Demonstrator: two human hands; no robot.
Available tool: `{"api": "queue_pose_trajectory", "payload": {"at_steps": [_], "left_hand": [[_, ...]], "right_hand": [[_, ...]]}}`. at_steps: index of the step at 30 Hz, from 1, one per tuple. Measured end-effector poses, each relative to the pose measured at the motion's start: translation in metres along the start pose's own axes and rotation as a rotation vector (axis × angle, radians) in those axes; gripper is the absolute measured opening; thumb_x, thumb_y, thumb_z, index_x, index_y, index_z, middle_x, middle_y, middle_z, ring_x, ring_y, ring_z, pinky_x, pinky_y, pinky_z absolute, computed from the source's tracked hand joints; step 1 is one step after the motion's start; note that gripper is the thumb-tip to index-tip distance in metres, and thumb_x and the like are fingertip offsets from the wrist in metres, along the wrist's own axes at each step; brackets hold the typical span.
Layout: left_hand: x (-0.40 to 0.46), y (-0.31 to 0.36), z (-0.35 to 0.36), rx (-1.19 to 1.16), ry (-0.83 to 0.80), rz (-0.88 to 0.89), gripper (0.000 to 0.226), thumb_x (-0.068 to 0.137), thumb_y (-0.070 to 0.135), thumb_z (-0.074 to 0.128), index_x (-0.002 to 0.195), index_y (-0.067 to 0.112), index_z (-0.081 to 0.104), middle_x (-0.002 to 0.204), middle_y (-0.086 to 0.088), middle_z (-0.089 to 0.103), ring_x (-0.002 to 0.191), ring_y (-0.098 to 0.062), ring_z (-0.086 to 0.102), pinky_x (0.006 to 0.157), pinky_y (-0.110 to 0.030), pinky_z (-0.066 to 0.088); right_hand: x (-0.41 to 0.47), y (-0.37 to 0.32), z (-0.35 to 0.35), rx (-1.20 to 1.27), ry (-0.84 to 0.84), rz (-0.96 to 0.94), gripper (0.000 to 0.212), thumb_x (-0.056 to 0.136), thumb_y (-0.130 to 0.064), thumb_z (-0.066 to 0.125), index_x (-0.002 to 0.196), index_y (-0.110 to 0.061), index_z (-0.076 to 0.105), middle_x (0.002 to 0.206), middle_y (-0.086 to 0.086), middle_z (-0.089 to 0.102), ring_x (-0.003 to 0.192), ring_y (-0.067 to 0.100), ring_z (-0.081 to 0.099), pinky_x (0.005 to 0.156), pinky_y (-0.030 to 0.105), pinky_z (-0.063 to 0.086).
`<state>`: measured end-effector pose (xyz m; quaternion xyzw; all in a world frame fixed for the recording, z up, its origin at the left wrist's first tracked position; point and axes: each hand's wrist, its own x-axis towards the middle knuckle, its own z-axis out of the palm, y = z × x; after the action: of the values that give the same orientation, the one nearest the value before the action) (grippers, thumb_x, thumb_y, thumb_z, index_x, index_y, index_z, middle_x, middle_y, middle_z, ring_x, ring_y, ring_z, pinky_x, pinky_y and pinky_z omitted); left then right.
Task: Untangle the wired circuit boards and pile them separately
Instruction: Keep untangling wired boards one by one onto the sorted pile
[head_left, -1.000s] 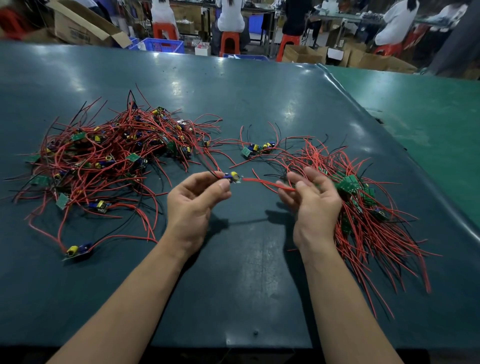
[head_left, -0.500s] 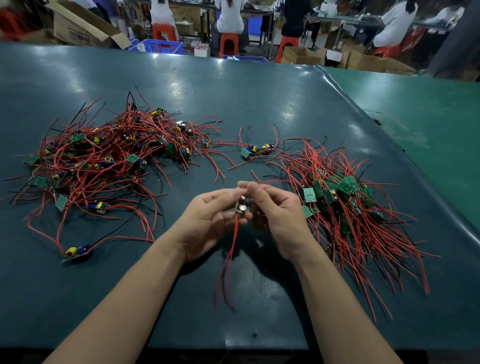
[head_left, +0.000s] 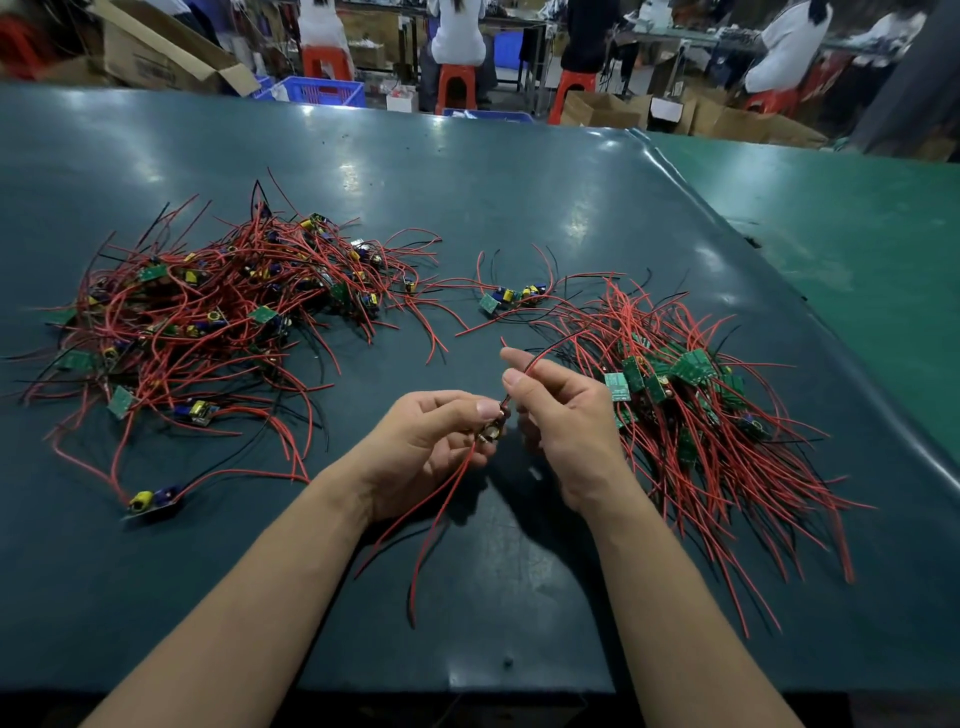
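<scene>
step: straightening one freed board (head_left: 491, 430) | left hand (head_left: 431, 441) pinching it, right hand (head_left: 558, 410) pinching its wire (head_left: 540, 358) | next: probably drop onto sorted pile (head_left: 691, 410)

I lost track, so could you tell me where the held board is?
Centre of the head view: the board sits between left hand and right hand.

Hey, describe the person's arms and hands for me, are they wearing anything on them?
Nothing visible: both forearms are bare up to the bottom frame edge, with no sleeves showing. The left hand and right hand have no gloves, rings, watch or wrist strap. Fingernails look short and unpainted.
</scene>
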<state>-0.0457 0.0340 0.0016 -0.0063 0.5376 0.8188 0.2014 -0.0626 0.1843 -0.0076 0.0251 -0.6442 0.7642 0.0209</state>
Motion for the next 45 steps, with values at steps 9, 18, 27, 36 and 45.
{"api": "queue_pose_trajectory", "payload": {"at_steps": [9, 18, 27, 36, 45], "left_hand": [[-0.004, 0.003, -0.001, 0.047, -0.05, -0.015, 0.02, 0.073, 0.018, 0.062, 0.083, 0.002, 0.068, 0.066, -0.004, 0.064, 0.048, -0.009, 0.053, 0.043, -0.014, 0.041], [-0.006, 0.002, -0.005, 0.087, -0.116, -0.01, 0.025, 0.058, 0.028, 0.072, 0.073, 0.008, 0.075, 0.063, -0.003, 0.062, 0.046, -0.008, 0.048, 0.04, -0.013, 0.037], [-0.007, -0.001, -0.009, 0.107, -0.176, -0.017, 0.029, 0.058, 0.032, 0.069, 0.074, 0.009, 0.077, 0.063, -0.003, 0.064, 0.044, -0.007, 0.048, 0.039, -0.014, 0.036], [0.005, 0.007, -0.013, -0.356, 0.002, 0.077, 0.034, 0.085, 0.025, 0.053, 0.109, 0.004, 0.062, 0.089, -0.002, 0.071, 0.051, -0.003, 0.048, 0.047, -0.012, 0.043], [0.002, 0.001, -0.007, -0.084, 0.072, 0.114, 0.024, 0.081, 0.023, 0.061, 0.1, 0.008, 0.063, 0.073, -0.008, 0.069, 0.039, -0.004, 0.045, 0.028, -0.012, 0.028]], "right_hand": [[0.004, 0.003, -0.004, -0.124, 0.127, -0.147, 0.018, 0.094, -0.008, 0.062, 0.104, -0.017, 0.074, 0.052, -0.016, 0.045, 0.047, 0.004, 0.033, 0.045, 0.015, 0.028], [0.013, 0.004, -0.013, -0.094, 0.318, -0.187, 0.015, 0.093, -0.015, 0.063, 0.089, -0.018, 0.077, 0.058, -0.018, 0.053, 0.051, 0.001, 0.04, 0.052, 0.021, 0.033], [0.014, -0.004, -0.019, 0.187, 0.497, -0.185, 0.026, 0.099, -0.017, 0.057, 0.079, -0.008, 0.071, 0.051, -0.008, 0.048, 0.036, 0.007, 0.032, 0.037, 0.016, 0.025], [0.001, -0.01, -0.008, 0.281, -0.036, 0.095, 0.091, 0.07, -0.084, 0.018, 0.089, -0.009, 0.066, 0.056, 0.004, 0.054, 0.035, 0.011, 0.04, 0.036, 0.014, 0.027], [-0.009, 0.002, 0.004, -0.059, -0.376, 0.051, 0.004, 0.089, -0.014, 0.068, 0.087, -0.014, 0.071, 0.065, -0.011, 0.062, 0.056, 0.001, 0.051, 0.049, 0.012, 0.039]]}}
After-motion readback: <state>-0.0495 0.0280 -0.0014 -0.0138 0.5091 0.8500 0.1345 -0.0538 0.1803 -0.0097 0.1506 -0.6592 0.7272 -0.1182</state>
